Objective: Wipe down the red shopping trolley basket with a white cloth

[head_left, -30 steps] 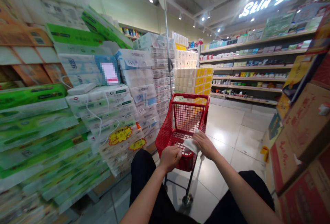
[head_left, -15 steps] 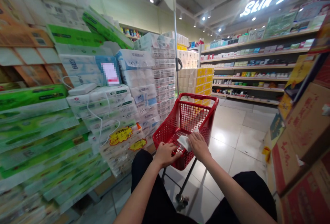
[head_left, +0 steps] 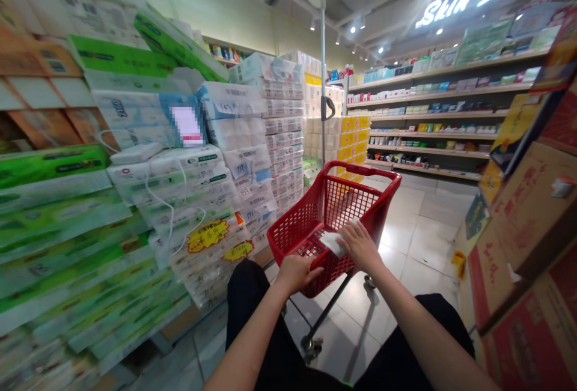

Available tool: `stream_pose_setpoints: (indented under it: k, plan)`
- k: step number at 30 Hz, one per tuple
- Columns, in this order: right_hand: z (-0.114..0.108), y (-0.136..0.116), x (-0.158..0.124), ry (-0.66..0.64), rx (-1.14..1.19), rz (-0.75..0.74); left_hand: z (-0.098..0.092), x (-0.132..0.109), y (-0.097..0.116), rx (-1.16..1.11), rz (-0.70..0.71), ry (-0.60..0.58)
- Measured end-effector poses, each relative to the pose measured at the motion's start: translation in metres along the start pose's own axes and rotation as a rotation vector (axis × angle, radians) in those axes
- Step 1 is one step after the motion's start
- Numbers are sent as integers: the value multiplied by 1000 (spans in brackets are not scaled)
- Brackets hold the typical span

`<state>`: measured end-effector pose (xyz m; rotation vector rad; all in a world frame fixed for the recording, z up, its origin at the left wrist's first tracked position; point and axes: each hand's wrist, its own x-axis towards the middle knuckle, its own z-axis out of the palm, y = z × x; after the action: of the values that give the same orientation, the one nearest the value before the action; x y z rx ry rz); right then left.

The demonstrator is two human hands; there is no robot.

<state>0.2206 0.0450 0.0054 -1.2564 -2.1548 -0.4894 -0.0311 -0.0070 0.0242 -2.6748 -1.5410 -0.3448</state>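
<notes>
A red plastic shopping cart [head_left: 297,223] stands tilted in front of my knees, its basket facing me. My left hand [head_left: 295,274] is closed over the near rim of the basket, thumb pointing right. On the right side of the basket, my right hand [head_left: 360,244] presses a crumpled white wipe [head_left: 332,242] against the rim. The fingers of that hand lie over the wipe and hide part of it. Below the basket, a metal leg ends in a caster [head_left: 312,346] near my feet.
Stacked tissue packs [head_left: 238,139] rise close on the left, with yellow price signs [head_left: 207,236] and a white cable. Cardboard boxes [head_left: 527,211] stand on the right. A metal pole [head_left: 323,60] rises behind the cart, and stocked shelves [head_left: 428,112] line the back.
The cart has swung, its far handle end shifting to the right. My right hand has moved right with the wipe. My left hand has closed on the near rim.
</notes>
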Motion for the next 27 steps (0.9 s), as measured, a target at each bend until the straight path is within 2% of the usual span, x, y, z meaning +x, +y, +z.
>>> stream_pose_setpoints:
  k: [4, 6, 8, 11, 17, 20, 23, 27]
  plan:
    - [-10, 46, 2, 35, -59, 77, 3, -3, -2, -31, 11, 0]
    - [-15, 57, 1, 42, -75, 98, 5, -5, -4, -38, 12, 2]
    - [-17, 54, 0, 59, -82, 114, 6, -6, -6, -34, 4, 11]
    - [-14, 28, -2, 99, -90, 138, 5, -8, -9, -26, -24, 38]
    - [-7, -54, -4, 48, -58, 78, -5, -9, -19, -11, -11, 68]
    - [-10, -67, -2, 17, -65, 21, -13, -8, -23, -34, -1, 34]
    - [-18, -53, 0, -46, -56, -84, -15, -7, -22, -37, 36, -34]
    - [-30, -6, 1, -113, -42, -176, -7, -6, -18, -24, 70, -7]
